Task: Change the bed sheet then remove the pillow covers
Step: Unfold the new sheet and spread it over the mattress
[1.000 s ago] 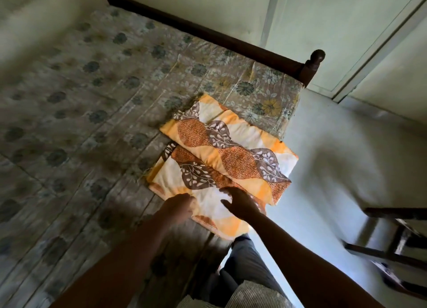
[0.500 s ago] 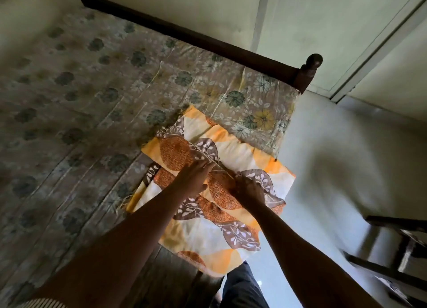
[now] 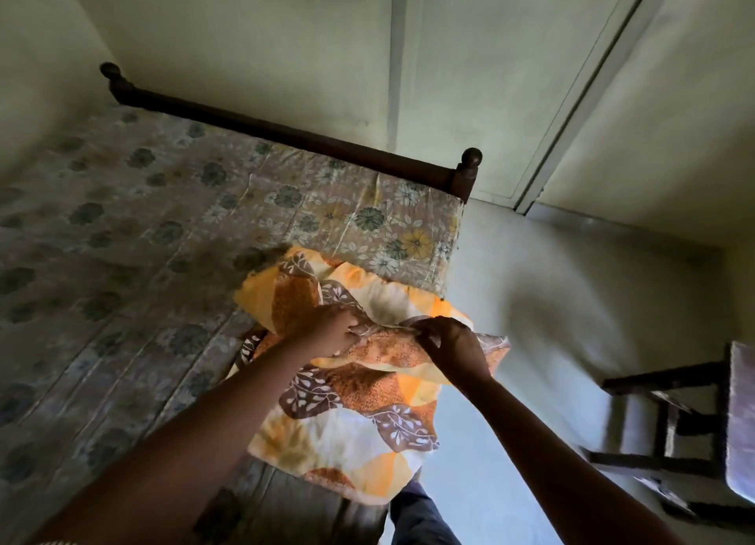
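A folded orange, white and brown leaf-print bed sheet [image 3: 359,430] lies at the right edge of the bare flower-patterned mattress [image 3: 135,258]. Its upper layers are lifted and bunched. My left hand [image 3: 333,332] grips a fold near the sheet's middle. My right hand [image 3: 451,342] pinches the same raised fold further right, over the bed's edge. The sheet's lower part hangs down toward my legs.
A dark wooden bed rail with knobbed posts [image 3: 470,168] runs along the far end of the bed. A dark wooden chair [image 3: 674,430] stands on the pale floor at the right. A closed door and wall are behind the bed.
Both hands moved from the sheet's near edge up to its middle, took hold of a fold and lifted it off the mattress. The view tilted upward.
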Available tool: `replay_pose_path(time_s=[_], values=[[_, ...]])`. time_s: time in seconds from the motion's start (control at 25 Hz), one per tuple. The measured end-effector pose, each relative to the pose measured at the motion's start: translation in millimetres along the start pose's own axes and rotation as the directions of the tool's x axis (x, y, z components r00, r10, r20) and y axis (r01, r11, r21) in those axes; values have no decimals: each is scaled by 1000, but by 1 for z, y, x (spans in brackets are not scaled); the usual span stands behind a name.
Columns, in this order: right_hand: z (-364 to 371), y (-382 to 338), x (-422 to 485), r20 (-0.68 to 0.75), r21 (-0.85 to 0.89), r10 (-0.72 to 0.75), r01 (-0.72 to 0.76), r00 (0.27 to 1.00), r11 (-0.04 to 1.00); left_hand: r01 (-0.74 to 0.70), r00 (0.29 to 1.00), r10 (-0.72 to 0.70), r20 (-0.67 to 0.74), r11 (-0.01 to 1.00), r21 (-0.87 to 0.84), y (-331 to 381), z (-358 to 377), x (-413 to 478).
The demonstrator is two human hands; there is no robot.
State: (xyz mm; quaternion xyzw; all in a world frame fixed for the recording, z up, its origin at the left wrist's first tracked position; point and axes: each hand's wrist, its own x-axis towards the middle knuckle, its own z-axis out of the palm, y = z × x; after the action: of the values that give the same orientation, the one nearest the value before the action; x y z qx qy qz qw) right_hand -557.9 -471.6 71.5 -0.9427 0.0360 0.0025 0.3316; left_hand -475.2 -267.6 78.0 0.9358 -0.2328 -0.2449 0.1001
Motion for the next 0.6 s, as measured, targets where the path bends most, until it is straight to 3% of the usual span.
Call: replay_pose_path(time_s=[0.08, 0.12, 0.16, 0.24, 0.32, 0.4, 0.48, 0.6], values=[[-9, -17, -16, -180, 38, -60, 68, 982, 997, 206, 976, -216, 3, 924, -323, 8, -3, -11], [-10, -27, -26, -249, 47, -96, 111, 964, 993, 307, 942, -332, 53, 782, -542, 13, -4, -17], [-7, -38, -37, -290, 80, -100, 128, 952, 989, 379, 899, -413, 148, 560, -737, 20, -6, -25], [-2, -64, -57, -217, 282, 4, 59, 976, 958, 429, 820, -448, 357, 66, -901, 34, -3, -40], [4, -80, -74, -86, 451, 137, -84, 987, 889, 371, 795, -417, 442, -243, -896, 50, 1, -54], [8, -85, -84, -87, 477, 228, -160, 970, 864, 270, 811, -397, 430, -397, -877, 60, 4, -60], [10, -85, -92, -72, 437, 277, -220, 958, 872, 167, 841, -384, 381, -485, -858, 68, 5, -63], [14, -92, -97, 20, 364, 398, -377, 917, 851, 87, 876, -390, 284, -453, -887, 82, 0, -65]])
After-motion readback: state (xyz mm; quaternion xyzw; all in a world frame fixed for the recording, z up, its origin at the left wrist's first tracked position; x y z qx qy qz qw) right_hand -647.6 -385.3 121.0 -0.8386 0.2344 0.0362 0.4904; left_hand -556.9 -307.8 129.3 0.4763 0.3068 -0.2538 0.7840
